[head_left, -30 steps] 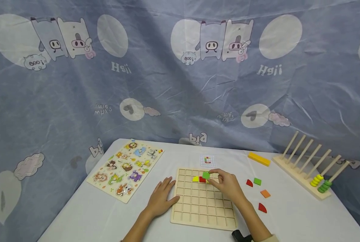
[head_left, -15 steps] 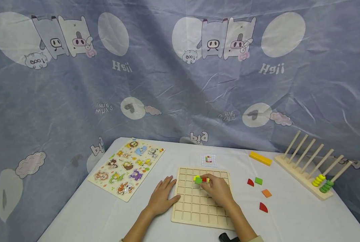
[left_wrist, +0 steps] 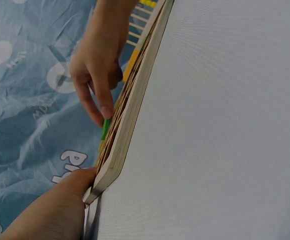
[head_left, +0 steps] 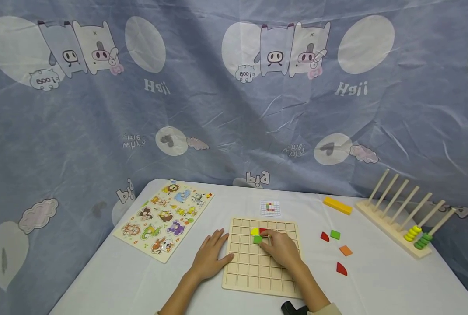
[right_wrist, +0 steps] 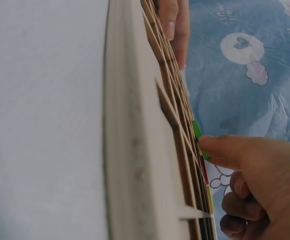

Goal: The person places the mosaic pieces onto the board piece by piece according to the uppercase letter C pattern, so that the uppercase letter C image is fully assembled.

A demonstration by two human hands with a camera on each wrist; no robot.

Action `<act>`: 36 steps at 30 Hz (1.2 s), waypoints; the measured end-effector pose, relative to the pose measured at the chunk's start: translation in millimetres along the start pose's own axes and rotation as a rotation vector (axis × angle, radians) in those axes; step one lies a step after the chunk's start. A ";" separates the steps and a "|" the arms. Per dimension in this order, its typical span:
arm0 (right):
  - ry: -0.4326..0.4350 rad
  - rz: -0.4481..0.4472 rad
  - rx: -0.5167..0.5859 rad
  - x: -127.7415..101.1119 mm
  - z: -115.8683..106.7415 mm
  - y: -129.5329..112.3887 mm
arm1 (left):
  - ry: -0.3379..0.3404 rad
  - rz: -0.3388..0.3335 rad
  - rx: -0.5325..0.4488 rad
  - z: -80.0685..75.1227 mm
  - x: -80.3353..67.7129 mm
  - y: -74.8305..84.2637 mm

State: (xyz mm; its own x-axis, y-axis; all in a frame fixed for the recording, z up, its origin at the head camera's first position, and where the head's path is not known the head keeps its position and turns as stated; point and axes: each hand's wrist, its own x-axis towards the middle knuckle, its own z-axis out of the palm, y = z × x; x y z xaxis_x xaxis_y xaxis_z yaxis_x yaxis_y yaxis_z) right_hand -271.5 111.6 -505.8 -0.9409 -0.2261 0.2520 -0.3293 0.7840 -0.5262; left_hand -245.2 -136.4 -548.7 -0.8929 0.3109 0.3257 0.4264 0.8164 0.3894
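A square wooden grid board (head_left: 242,267) lies on the white table. My right hand (head_left: 283,248) is over its upper part and pinches a green square tile (head_left: 257,239) between thumb and finger. The tile is at a cell just below a yellow quarter-round piece (head_left: 254,231); how fully it sits in the cell I cannot tell. Beside the yellow piece is a red piece (head_left: 263,230), partly hidden by my fingers. My left hand (head_left: 210,258) rests with straight fingers at the board's left edge, its thumb touching the rim.
A small pattern card (head_left: 270,208) lies behind the board. To the right are red quarter-rounds (head_left: 341,269), a green tile (head_left: 335,235), an orange tile (head_left: 346,250), a yellow bar (head_left: 337,205) and a peg bead rack (head_left: 395,232). An animal puzzle (head_left: 165,218) lies left.
My right hand has moved left and toward me, carrying the green tile from above the red piece down to the cell below the yellow piece. My left hand stays put.
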 end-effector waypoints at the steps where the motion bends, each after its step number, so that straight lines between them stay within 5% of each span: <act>1: 0.002 -0.007 -0.009 0.6 0.5 0.3 | 0.001 0.001 0.000 -0.3 0.1 0.2; 36: -0.003 -0.011 0.004 1.3 -1.5 2.5 | 0.002 0.001 -0.010 -0.3 -0.7 1.3</act>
State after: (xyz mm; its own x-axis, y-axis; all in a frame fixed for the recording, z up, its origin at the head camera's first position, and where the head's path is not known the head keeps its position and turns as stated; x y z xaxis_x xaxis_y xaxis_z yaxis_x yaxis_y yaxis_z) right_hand -273.4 114.1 -505.6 -0.9374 -0.2362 0.2558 -0.3401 0.7788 -0.5270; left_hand -244.0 -135.7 -548.2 -0.8922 0.3105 0.3278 0.4284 0.8115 0.3974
